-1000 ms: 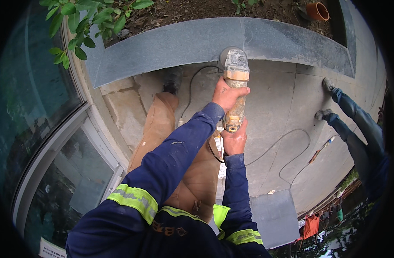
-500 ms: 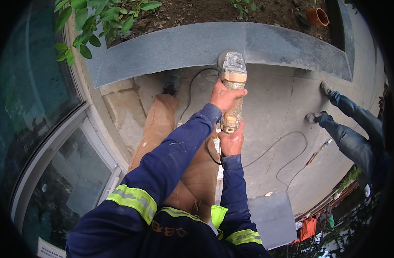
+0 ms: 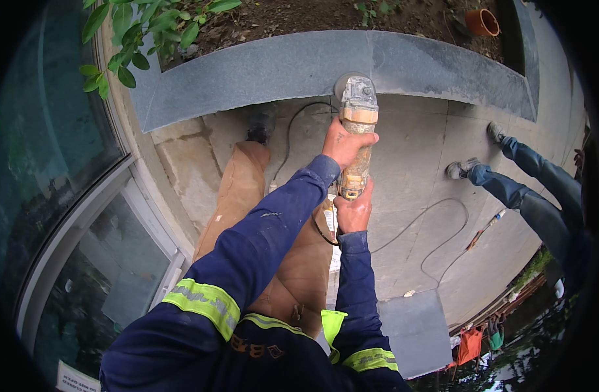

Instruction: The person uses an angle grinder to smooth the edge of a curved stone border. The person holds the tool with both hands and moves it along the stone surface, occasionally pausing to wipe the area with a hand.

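A dusty yellow angle grinder (image 3: 358,144) stretches away from me, its head over the front edge of a grey stone ledge (image 3: 266,72). Part of its round disc (image 3: 342,85) shows beneath the head, at the stone's edge. My left hand (image 3: 342,145) wraps round the middle of the grinder's body, thumb across the top. Behind it, my right hand (image 3: 355,210) grips the rear end. A dark power cord (image 3: 287,140) loops on the left of the grinder. The underside of the disc is hidden.
Beyond the ledge lies a soil bed with a leafy plant (image 3: 133,39) and an orange pot (image 3: 482,23). Another person's legs (image 3: 515,189) stand at the right. A cable (image 3: 436,202) crosses the paving near a grey slab (image 3: 414,330). A glass door (image 3: 110,255) is at left.
The grinder and both my hands have shifted slightly to the right along the ledge's edge. The other person's nearer foot has moved left, toward me.
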The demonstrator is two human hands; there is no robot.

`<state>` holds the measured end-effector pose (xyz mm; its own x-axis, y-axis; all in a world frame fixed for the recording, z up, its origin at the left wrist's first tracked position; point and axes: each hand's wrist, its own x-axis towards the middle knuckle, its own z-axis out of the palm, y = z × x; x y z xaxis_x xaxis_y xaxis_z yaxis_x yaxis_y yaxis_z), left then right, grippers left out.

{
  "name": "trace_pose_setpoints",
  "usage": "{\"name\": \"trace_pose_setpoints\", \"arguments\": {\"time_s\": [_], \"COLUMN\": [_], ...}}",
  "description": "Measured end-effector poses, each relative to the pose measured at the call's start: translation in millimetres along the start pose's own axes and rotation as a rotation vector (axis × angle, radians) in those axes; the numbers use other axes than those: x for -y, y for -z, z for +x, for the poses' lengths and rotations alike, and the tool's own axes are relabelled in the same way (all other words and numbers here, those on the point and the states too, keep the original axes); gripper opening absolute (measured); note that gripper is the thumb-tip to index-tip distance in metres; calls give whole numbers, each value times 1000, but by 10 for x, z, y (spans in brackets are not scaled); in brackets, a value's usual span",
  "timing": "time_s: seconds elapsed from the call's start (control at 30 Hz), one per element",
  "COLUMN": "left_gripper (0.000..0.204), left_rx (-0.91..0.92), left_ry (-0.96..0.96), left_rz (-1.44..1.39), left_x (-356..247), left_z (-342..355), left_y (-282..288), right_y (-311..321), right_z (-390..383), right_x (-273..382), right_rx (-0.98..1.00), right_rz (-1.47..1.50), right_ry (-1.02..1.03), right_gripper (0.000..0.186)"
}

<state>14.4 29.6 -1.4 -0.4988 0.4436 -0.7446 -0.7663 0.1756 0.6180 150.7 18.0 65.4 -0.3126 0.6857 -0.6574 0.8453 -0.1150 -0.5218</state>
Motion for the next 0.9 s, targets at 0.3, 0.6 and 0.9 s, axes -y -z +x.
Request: {"name": "trace_pose_setpoints", "arguments": {"time_s": [0.3, 0.6, 0.9], "left_gripper": [58, 57, 55], "left_rx": [-10, -10, 22], "left_ry": [42, 51, 23], "left_rz": [-9, 80, 22], "left_x": [56, -18, -65], "left_z": [-92, 45, -24], "left_y": [-2, -78, -30], "right_y": [13, 74, 34], "right_z": [-97, -17, -19], "right_x": [-83, 153, 37], "right_rx": [1, 12, 1], "right_rz": [-6, 66, 8], "right_ry": [6, -50, -25], "right_gripper": [79, 76, 77]}}
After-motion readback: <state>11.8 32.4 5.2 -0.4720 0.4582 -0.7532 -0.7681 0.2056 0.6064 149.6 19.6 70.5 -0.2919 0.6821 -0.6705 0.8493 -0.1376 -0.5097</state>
